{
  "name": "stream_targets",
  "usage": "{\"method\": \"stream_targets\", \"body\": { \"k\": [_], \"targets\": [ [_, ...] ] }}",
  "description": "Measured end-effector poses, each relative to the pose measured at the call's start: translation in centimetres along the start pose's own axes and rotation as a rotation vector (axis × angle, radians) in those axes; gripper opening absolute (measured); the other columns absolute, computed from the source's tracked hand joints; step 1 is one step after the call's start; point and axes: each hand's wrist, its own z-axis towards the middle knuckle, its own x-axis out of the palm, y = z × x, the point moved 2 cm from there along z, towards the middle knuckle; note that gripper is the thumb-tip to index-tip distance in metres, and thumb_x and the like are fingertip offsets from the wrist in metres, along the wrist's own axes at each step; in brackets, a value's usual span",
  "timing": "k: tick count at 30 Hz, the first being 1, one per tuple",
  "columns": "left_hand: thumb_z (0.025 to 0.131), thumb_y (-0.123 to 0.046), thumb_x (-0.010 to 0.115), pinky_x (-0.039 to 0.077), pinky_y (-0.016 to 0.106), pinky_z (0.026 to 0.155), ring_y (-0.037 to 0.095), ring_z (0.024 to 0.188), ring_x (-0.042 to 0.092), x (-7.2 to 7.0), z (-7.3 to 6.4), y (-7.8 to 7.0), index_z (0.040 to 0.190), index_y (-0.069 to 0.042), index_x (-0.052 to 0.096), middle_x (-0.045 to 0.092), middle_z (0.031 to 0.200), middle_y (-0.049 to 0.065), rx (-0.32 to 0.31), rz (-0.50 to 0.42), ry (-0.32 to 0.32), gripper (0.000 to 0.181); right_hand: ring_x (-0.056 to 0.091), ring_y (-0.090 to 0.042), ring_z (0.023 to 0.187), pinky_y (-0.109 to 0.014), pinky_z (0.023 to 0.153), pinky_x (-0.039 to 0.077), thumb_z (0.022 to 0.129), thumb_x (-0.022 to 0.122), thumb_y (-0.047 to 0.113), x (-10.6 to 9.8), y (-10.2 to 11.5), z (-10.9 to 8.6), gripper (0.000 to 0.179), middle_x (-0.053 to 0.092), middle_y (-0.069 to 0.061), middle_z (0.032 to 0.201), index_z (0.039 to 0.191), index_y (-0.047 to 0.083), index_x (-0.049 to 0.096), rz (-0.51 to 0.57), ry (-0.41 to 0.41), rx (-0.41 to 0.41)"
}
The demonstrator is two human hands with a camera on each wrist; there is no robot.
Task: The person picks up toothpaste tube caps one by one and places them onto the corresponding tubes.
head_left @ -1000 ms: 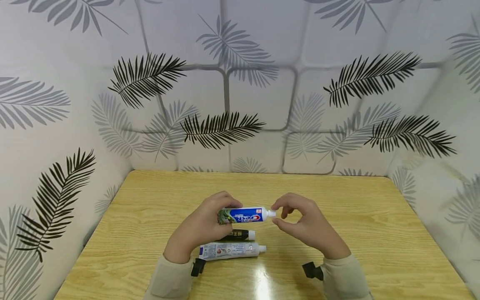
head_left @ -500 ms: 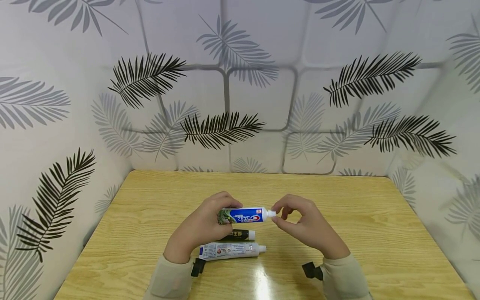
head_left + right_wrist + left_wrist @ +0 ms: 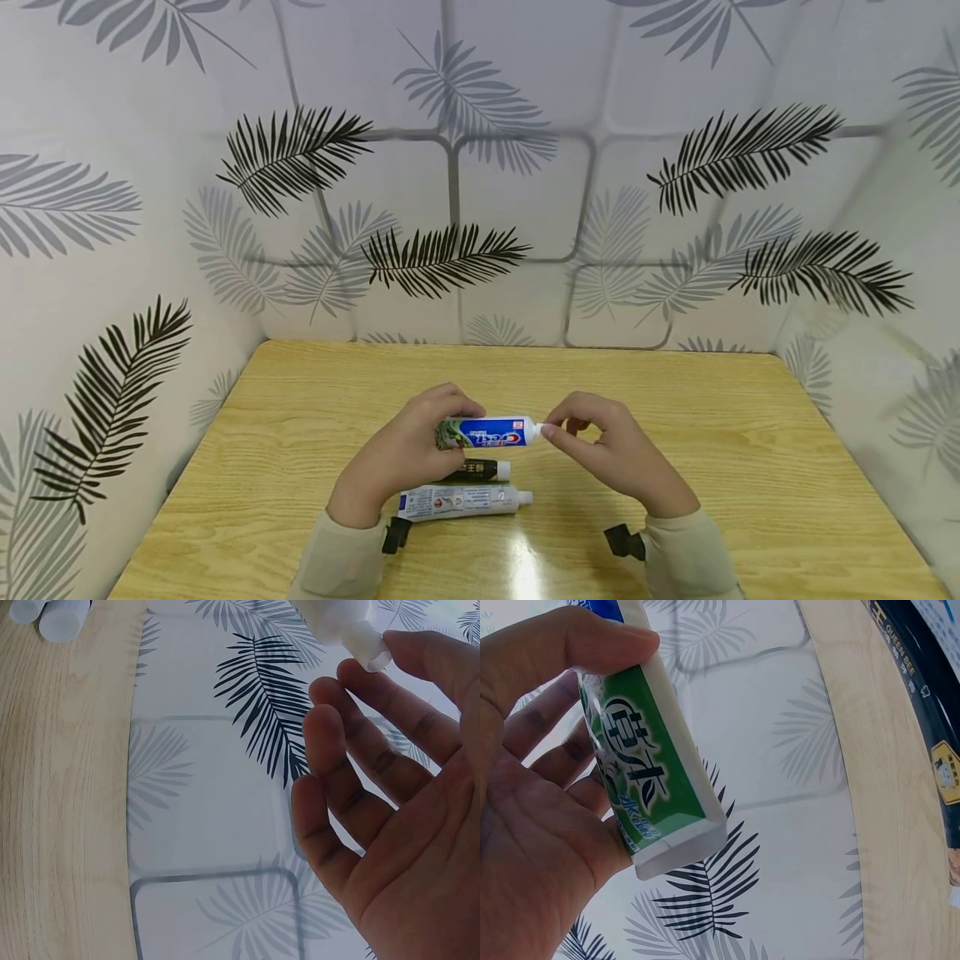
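Note:
My left hand [image 3: 412, 450] grips a blue, green and white Crest toothpaste tube [image 3: 491, 432] above the table, its neck pointing right. In the left wrist view the thumb lies across the tube's green label [image 3: 649, 754], and the flat crimped end faces down. At the neck, my right hand [image 3: 611, 450] pinches the small white cap [image 3: 367, 649] between thumb and index finger; its other fingers are loosely bent. Just nearer to me on the table lie a black toothpaste tube [image 3: 480, 471] with a white cap, partly behind the left hand, and a white toothpaste tube [image 3: 468, 502].
The wooden table [image 3: 750, 467] backs onto a pale wall covering [image 3: 517, 300] with leaf prints, which also rises at both sides. Black camera straps [image 3: 625, 542] sit at both wrists, over beige sleeves.
The right thumb and index finger have come together on the cap, and the thumb now covers more of it. The left hand and the two tubes on the table stay put.

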Motion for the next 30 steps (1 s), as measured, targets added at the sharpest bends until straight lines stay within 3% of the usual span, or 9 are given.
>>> {"method": "stream_targets", "body": {
  "k": [7,12,18,30],
  "targets": [
    [0.081,0.009,0.079,0.059,0.035,0.091,0.012,0.104,0.063,-0.01,-0.02,-0.15,0.124,-0.011,0.073,0.067,0.114,-0.005,-0.005,0.000,0.001,0.049,0.062,-0.009,0.083,-0.032,0.081,0.054,0.106,0.068,0.023,-0.06,0.08,0.10,0.013,0.072,0.013,0.096,0.097,0.030,0.076,-0.033,0.000,0.016],
    [0.081,0.009,0.079,0.058,0.034,0.090,0.012,0.103,0.062,-0.05,-0.03,-0.17,0.125,-0.011,0.073,0.067,0.114,-0.006,-0.006,-0.005,0.001,0.049,0.063,-0.008,0.084,-0.032,0.082,0.056,0.102,0.074,0.022,-0.24,0.33,-0.05,0.006,0.071,0.013,0.103,0.106,0.026,0.076,-0.035,-0.032,0.005],
    [0.081,0.009,0.078,0.059,0.035,0.091,0.013,0.104,0.062,-0.11,-0.05,-0.10,0.125,-0.011,0.073,0.067,0.115,-0.005,0.001,-0.007,0.004,0.048,0.063,-0.011,0.083,-0.031,0.083,0.057,0.093,0.083,0.016,-0.44,0.65,-0.20,0.026,0.070,0.009,0.109,0.114,0.029,0.073,0.000,-0.063,-0.032],
    [0.081,0.009,0.078,0.059,0.034,0.090,0.013,0.103,0.063,-0.06,-0.02,-0.08,0.124,-0.011,0.073,0.067,0.114,-0.005,0.001,-0.007,0.001,0.047,0.063,-0.014,0.083,-0.030,0.081,0.056,0.093,0.083,0.008,-0.07,0.49,-0.18,0.027,0.072,0.008,0.107,0.109,0.026,0.073,0.044,-0.031,-0.106]
  ]
}}
